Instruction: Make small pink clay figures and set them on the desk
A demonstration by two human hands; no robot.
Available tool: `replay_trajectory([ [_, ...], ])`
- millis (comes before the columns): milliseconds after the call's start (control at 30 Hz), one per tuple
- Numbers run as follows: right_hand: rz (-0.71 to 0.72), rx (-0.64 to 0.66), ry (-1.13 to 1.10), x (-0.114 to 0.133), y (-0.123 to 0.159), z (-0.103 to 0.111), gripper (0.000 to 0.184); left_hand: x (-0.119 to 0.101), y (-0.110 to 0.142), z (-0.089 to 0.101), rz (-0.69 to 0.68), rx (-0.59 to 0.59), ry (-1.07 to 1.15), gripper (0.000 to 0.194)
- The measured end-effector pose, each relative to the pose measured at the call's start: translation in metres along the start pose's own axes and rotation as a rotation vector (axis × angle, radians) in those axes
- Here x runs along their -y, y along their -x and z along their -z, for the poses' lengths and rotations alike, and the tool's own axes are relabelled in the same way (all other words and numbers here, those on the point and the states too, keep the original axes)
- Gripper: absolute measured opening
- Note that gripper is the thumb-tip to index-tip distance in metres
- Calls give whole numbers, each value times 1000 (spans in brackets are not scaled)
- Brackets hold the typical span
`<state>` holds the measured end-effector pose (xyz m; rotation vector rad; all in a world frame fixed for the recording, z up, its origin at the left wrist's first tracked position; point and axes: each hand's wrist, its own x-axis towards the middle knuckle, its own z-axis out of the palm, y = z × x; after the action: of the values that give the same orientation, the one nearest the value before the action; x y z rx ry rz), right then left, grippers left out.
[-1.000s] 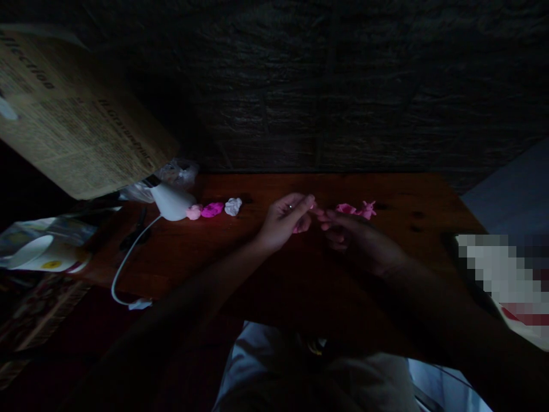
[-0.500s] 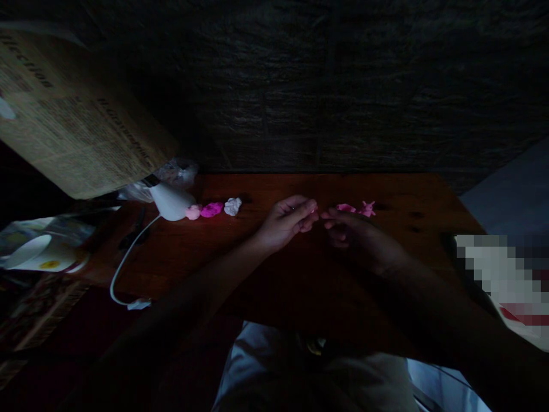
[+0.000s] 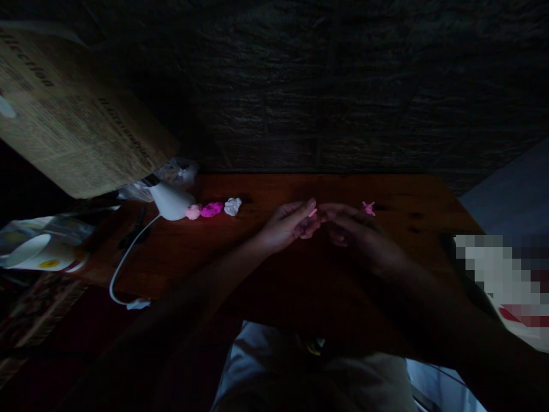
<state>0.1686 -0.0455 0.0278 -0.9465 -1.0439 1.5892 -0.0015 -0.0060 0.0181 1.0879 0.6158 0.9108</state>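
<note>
A small piece of pink modelling clay (image 3: 313,212) sits between the thumb and fingers of my left hand (image 3: 287,224), which is closed on it over the table. Close on the right is my right hand (image 3: 358,229), its fingers loosely stretched towards the left fingertips. Its lower fingers stand apart, and I see nothing held in it; whether it touches the clay is unclear in the dim light. Just beyond its knuckles, a spiky pink clay figure (image 3: 368,208) lies on the wooden table (image 3: 274,186).
To the left lie a pale pink clay lump (image 3: 193,212), a magenta lump (image 3: 211,209) and a white lump (image 3: 233,206), beside a white lamp-like object (image 3: 171,201) with a cable (image 3: 115,277). Scissors (image 3: 134,232) and a paper cup (image 3: 45,253) are further left. A stone-patterned wall rises behind.
My right hand has shifted slightly up and closer to my left hand. It now covers the flat pink clay piece seen beside the spiky figure before. My left hand has barely moved.
</note>
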Motion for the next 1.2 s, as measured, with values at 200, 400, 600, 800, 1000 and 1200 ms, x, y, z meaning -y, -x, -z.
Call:
replay_trajectory([
  [200,145,60,165,1,5,-3,26,1,2,0,3,64,-35,50],
  [400,222,23,276,1,2,0,23,3,3,0,74,63,-97,50],
  [600,213,-35,241,3,2,1,18,-3,4,-1,121,90,-62,46],
  [800,190,-23,243,4,3,4,22,-3,5,0,94,142,-34,46],
  [1000,180,-18,228,2,3,3,26,-2,4,1,79,140,-67,44],
  [1200,164,-6,221,3,3,3,28,-2,4,3,103,134,-67,44],
])
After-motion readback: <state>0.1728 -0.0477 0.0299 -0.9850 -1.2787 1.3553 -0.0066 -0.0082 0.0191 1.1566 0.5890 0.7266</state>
